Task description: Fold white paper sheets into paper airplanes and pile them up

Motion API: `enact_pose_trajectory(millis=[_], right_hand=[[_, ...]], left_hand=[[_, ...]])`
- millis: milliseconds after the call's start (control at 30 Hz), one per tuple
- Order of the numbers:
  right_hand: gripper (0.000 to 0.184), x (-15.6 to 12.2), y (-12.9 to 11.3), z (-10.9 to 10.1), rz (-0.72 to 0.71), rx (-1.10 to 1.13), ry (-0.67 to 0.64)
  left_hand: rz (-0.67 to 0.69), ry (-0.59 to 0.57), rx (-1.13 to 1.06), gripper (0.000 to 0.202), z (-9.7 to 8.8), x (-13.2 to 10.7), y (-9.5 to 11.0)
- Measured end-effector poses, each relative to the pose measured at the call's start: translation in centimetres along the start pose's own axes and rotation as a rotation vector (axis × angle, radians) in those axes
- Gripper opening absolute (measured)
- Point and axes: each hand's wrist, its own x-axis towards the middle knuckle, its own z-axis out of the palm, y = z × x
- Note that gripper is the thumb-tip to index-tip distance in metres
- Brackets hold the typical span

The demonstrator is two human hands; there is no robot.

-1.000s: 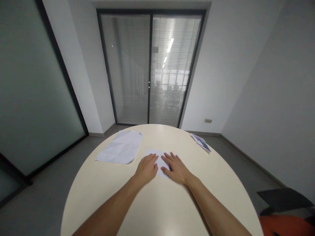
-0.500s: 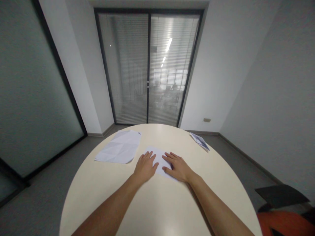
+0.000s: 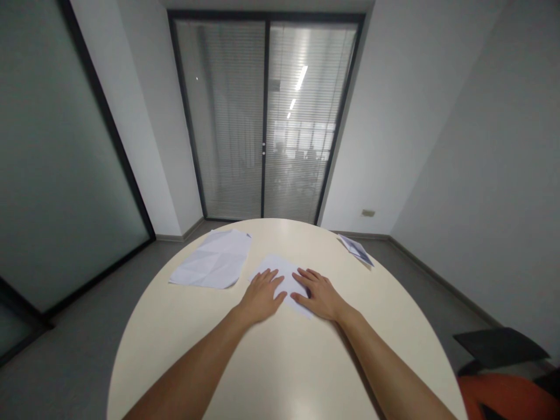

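A small white sheet of paper (image 3: 286,284) lies flat on the round cream table (image 3: 271,373), partly covered by both hands. My left hand (image 3: 263,294) rests on its left side, palm down with fingers spread. Across from it, my right hand (image 3: 318,294) lies on the paper's right side, fingers apart and thumb pointing inward. A strip of paper shows between the two thumbs. Neither hand grips anything.
To the left lies a larger creased white sheet (image 3: 212,261). A folded paper piece (image 3: 356,249) sits near the table's right edge. An orange and black chair (image 3: 503,394) stands at the lower right. Glass doors (image 3: 265,116) with blinds are beyond the table.
The small paper has turned a little and shows more of its far side. Both hands have shifted slightly to the right on it, staying flat.
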Motion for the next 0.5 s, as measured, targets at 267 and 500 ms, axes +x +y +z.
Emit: enact_pose_trajectory(millis=[267, 500], right_hand=[[0.072, 0.0, 1.0, 0.6, -0.078, 0.047, 0.059], [0.062, 0.2, 2.2, 0.8, -0.044, 0.056, 0.067]], left_hand=[[-0.001, -0.068, -0.029, 0.056, -0.6, 0.1, -0.6], [-0.034, -0.078, -0.001, 0.053, -0.5, 0.1, -1.7]])
